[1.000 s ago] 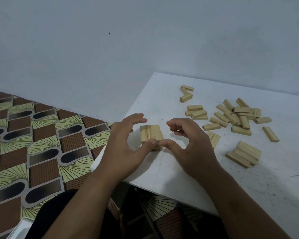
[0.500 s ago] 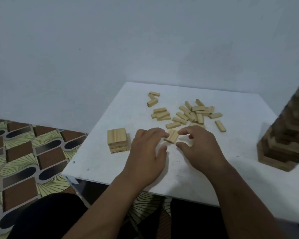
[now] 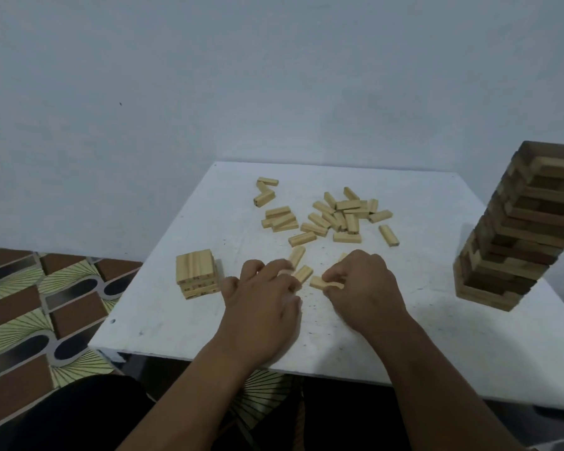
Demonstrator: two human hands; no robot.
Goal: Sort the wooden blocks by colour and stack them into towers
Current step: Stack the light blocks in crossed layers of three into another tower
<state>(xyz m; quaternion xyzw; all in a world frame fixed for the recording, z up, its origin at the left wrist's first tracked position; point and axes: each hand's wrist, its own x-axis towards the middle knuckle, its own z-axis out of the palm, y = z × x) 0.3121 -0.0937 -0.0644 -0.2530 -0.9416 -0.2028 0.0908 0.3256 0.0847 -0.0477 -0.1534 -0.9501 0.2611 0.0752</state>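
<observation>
White table [image 3: 189, 323]: bare surface at lower left and lower right of frame; near edge runs under my wrists.
Loose pale blocks [image 3: 331, 216]: scattered mid-frame, upper half of the table.
Short pale stack [image 3: 196, 273]: left of centre, near the table's left edge.
Tall mixed tower [image 3: 518, 229]: right edge of frame, partly cut off.
My left hand [image 3: 264, 304]: fingers spread over two blocks [image 3: 302, 273]; contact hard to make out.
My right hand [image 3: 367, 288]: fingertips pinched on one block [image 3: 319, 283].
Change: the tower shows more fully than half a second ago.
</observation>
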